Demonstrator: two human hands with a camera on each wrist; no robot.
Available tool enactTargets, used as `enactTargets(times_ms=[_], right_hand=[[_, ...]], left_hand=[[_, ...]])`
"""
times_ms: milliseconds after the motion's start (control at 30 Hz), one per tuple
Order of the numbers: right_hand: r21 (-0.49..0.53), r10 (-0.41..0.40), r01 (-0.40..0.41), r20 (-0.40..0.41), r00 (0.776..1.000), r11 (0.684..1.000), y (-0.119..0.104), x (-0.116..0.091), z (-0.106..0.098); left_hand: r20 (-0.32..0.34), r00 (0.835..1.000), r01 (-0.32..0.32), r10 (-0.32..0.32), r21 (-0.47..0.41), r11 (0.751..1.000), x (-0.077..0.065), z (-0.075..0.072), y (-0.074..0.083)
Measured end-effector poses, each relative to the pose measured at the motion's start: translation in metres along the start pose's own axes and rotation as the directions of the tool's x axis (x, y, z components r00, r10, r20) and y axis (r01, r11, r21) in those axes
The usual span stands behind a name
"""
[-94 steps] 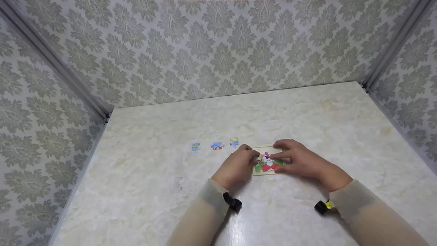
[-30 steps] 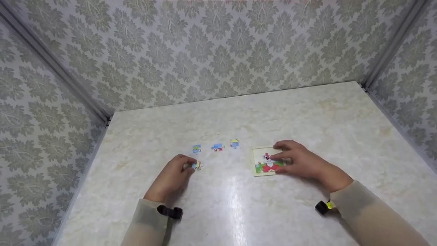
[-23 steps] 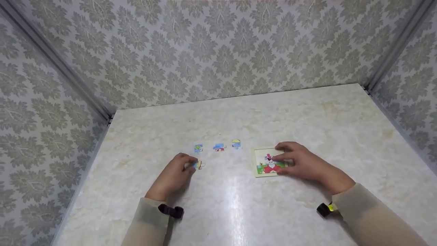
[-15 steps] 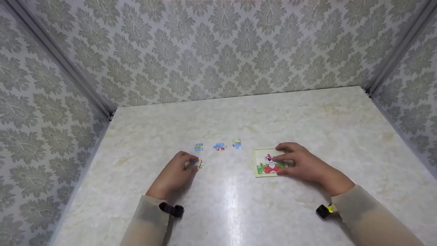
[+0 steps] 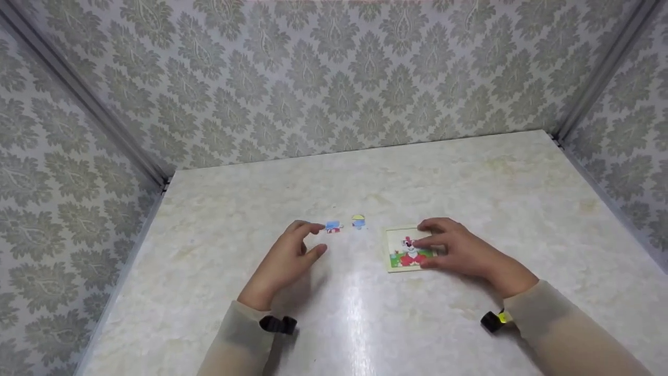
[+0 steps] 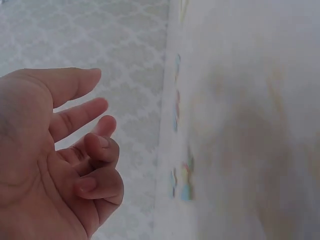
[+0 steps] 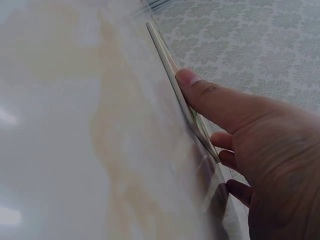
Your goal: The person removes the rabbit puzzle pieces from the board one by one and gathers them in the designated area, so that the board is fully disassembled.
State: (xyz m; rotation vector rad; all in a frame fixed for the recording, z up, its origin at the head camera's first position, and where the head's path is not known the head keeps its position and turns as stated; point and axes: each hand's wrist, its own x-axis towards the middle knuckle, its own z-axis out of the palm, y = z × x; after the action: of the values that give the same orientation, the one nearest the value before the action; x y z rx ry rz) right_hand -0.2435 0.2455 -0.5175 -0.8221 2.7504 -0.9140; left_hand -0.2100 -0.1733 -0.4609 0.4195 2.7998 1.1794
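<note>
Puzzle board [image 5: 395, 240]: flat on the marbled table [image 5: 469, 172], right of the loose pieces; its lower part shows a white cartoon animal in red on green, while the far left part is bare.
Right hand [image 5: 462, 249]: spread over the board's right side, fingers loosely bent and resting on it, thumb at the near edge; it lifts nothing.
Left hand [image 5: 284, 256]: thumb and index well apart, other fingers half curled, nothing held; the index tip is just beside the blue-and-red piece [image 5: 333, 227], apparently without touching.
Yellow-topped piece [image 5: 358, 222]: lying between that piece and the board.
Hidden pair: a multicoloured piece [image 6: 188, 186] and a narrow-looking piece [image 6: 173, 182], both blurred, show in the left wrist view; the left hand likely covers them from above.
Step in hand: probably choosing or reaching for a piece while the right hand steadies the board.
Next move: would call for closing thumb and index on one piece's edges, then turning it to suit the bare area.
</note>
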Motion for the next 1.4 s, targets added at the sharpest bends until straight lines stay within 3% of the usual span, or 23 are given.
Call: enactTargets(times_ms=[267,400,700,933,1267,1400], right_hand=[[0.018,0.025,-0.025,-0.002,1.000,1.000,0.001,-0.001,-0.001],[0.004,0.026,-0.026,-0.001,1.000,1.000,0.000,-0.001,-0.002],[-0.008,-0.023,0.023,-0.039,0.999,1.000,0.004,0.006,-0.002],[-0.024,-0.049,0.049,-0.027,0.998,0.999,0.004,0.003,0.001],[-0.030,-0.061,0.060,-0.020,0.998,0.998,0.004,0.002,-0.001],[-0.025,-0.060,0.060,-0.024,0.998,0.998,0.006,0.002,-0.001]], left_hand=[[0.024,0.992,-0.126,0.126,-0.023,0.992,0.014,0.020,0.036],[0.056,0.985,-0.160,0.161,-0.021,0.987,0.023,0.034,0.049],[0.170,0.980,-0.101,0.102,-0.013,0.995,0.053,0.067,0.073],[0.209,0.976,-0.057,0.063,-0.034,0.998,0.071,0.096,0.081],[0.243,0.970,-0.008,0.009,-0.004,1.000,0.080,0.120,0.082],[0.236,0.972,-0.004,-0.010,0.057,0.998,0.081,0.128,0.081]])
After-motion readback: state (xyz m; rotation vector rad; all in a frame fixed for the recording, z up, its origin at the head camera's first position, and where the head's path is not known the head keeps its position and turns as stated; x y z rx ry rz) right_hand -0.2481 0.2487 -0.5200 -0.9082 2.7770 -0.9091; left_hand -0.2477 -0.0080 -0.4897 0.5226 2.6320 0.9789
